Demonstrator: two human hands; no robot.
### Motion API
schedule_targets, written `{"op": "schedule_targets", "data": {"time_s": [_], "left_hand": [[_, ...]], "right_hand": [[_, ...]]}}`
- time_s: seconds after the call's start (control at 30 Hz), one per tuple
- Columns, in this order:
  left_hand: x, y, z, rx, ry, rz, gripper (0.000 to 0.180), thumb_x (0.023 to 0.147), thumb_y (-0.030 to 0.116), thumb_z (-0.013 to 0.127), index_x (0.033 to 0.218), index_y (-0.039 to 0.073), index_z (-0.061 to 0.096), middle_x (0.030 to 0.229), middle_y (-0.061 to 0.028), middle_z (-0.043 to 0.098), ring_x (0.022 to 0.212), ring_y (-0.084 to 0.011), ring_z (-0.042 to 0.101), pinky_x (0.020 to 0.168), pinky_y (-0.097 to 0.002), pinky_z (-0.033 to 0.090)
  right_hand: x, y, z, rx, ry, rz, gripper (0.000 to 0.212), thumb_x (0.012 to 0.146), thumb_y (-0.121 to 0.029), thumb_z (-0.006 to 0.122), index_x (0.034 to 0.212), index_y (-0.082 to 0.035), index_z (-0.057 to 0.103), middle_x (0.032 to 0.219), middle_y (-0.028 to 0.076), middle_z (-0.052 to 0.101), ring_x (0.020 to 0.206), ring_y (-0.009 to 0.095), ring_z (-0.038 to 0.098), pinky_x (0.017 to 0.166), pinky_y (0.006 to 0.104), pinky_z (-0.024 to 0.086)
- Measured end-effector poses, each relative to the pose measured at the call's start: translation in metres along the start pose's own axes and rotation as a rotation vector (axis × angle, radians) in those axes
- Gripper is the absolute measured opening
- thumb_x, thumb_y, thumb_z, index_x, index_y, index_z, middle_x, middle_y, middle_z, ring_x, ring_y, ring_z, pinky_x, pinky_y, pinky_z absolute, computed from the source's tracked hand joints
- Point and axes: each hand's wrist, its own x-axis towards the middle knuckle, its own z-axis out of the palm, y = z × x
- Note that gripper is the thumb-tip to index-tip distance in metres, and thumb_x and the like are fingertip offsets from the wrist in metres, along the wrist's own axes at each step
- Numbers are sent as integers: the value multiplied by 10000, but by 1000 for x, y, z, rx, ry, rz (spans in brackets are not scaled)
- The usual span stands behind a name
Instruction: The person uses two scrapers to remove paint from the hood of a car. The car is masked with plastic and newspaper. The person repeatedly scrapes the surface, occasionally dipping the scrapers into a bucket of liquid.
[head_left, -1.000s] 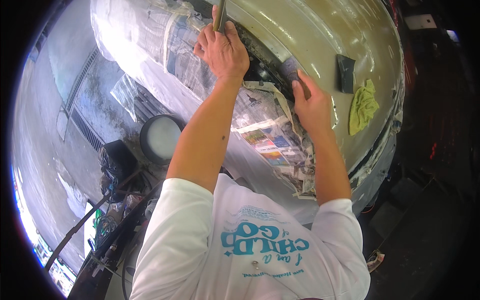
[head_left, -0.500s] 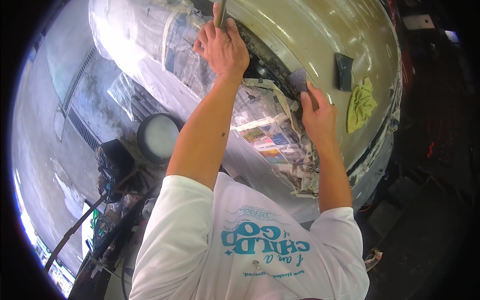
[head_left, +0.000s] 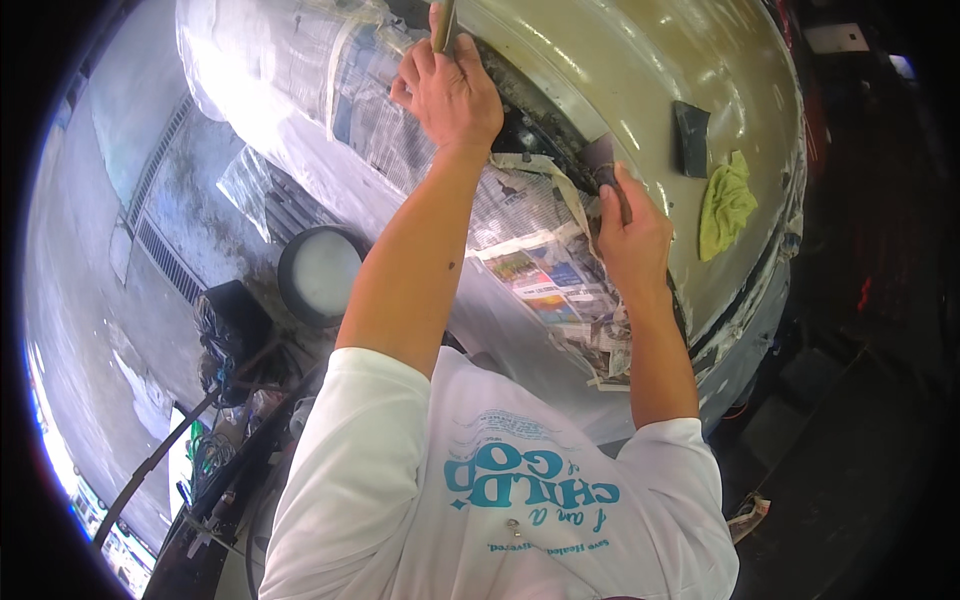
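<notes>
The left hand (head_left: 455,105) is clasping a bar (head_left: 444,32), the right hand (head_left: 640,240) pinching a sheet (head_left: 599,150) whose tilting could scratch the panel (head_left: 565,65).

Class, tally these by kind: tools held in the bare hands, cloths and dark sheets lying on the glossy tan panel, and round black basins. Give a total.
Thin brownish tool in left hand, flat grey tool in right hand: 2
Crumpled yellow-green cloth: 1
Dark grey rectangular sheet: 1
Round black basin: 1
Total: 5
</notes>
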Motion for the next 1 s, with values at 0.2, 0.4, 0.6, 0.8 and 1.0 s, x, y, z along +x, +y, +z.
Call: {"op": "schedule_targets", "data": {"time_s": [0.2, 0.4, 0.6, 0.8, 1.0], "left_hand": [[-4, -6, 3, 27, -19, -9, 462, 1142, 350, 452, 1533, 131, 566, 1250, -90, 605, 1343, -305, 488, 1162, -561, 244], [-4, -1, 4, -5, 0, -1, 470, 1140, 358, 452, 1532, 128, 571, 1255, -87, 604, 1344, -306, 494, 1165, -564, 248], [-7, -5, 6, 15, 24, 18, 471, 1137, 349, 454, 1538, 126, 563, 1240, -83, 612, 1322, -303, 506, 1152, -550, 260], [-4, -3, 3, 0, 20, 12, 434, 1146, 372, 441, 1467, 123, 594, 1258, -82, 622, 1323, -313, 499, 1154, -549, 255], [-3, -4, 0, -14, -13, -18, 478, 1158, 440, 409, 1311, 73, 673, 1315, -82, 639, 1324, -327, 490, 1161, -551, 244]], "right_hand": [[5, -18, 1, -44, -37, 45, 342, 1021, -174, 717, 1323, -14, 726, 1174, 257, 769, 1060, 402, 774, 918, 403, 597], [10, -12, 10, -56, 17, -5, 344, 1023, -181, 715, 1328, -23, 726, 1137, 263, 771, 1019, 402, 777, 892, 403, 599], [3, -8, 2, -46, 7, 71, 333, 1000, -147, 735, 1302, -7, 728, 1162, 270, 764, 1027, 413, 774, 877, 431, 611], [-10, -2, -2, 37, -4, 95, 336, 998, -150, 738, 1301, -6, 730, 1145, 271, 768, 1025, 417, 775, 886, 428, 611], [10, -7, 1, 1, -12, 44, 331, 1007, -169, 727, 1299, -11, 731, 1196, 268, 756, 1077, 421, 760, 929, 445, 607]]}}
